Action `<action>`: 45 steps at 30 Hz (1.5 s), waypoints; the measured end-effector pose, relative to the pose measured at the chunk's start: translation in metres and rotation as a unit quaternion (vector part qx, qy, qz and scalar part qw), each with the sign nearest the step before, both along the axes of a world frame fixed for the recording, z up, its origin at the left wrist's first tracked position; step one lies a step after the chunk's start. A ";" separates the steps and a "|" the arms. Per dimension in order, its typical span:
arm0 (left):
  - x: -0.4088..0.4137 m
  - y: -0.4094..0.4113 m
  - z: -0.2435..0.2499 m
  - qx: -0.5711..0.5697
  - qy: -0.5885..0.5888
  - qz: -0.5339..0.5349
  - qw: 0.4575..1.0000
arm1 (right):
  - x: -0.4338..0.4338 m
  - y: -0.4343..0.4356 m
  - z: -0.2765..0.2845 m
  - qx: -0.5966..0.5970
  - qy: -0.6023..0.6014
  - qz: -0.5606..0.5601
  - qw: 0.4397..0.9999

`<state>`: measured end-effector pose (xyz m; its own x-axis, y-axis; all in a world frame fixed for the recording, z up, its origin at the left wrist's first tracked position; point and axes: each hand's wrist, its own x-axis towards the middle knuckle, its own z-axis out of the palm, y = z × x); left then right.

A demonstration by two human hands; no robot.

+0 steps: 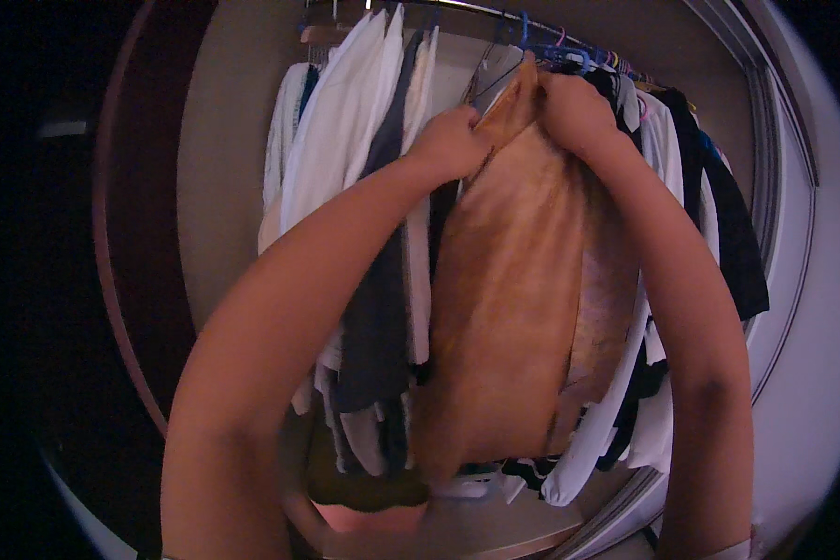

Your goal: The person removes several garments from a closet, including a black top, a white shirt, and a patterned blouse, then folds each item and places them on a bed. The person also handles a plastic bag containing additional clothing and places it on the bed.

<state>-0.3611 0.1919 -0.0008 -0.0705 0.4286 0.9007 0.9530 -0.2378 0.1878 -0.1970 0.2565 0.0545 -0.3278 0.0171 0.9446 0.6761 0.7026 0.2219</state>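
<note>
An orange-brown garment [507, 294] hangs from the closet rail in front of me, its lower part slightly blurred. My left hand [455, 140] is closed on the left edge of its collar. Higher up and to the right, my right hand [577, 112] grips the collar's other side, with its fingertips partly hidden. A dark wire hanger [498, 82] shows just left of the collar. Right above the garment, blue hangers [563, 54] crowd the rail.
White shirts [343, 119] and a dark grey garment [374, 315] hang to the left. Black and white clothes [672, 161] fill the right side. The metal rail [472, 10] runs overhead. Below stands a pink container [371, 516]. A sliding-door track [766, 140] borders the right.
</note>
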 end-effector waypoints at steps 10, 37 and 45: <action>-0.019 -0.006 -0.015 -0.005 -0.154 -0.254 0.955 | 0.028 0.054 -0.001 0.025 0.027 0.095 0.995; 0.019 0.014 -0.041 0.119 0.148 -0.085 0.978 | 0.051 0.023 -0.011 -0.360 -0.019 0.490 0.794; 0.020 0.004 -0.051 0.072 0.178 -0.004 0.981 | 0.082 0.007 0.077 -0.444 0.036 0.648 0.618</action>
<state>-0.3409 0.1963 -0.0517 0.2620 0.2947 0.9190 0.9502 -0.2455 -0.1921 -0.1148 0.2634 0.1310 -0.5680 0.3064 0.7639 -0.5958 0.4872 -0.6385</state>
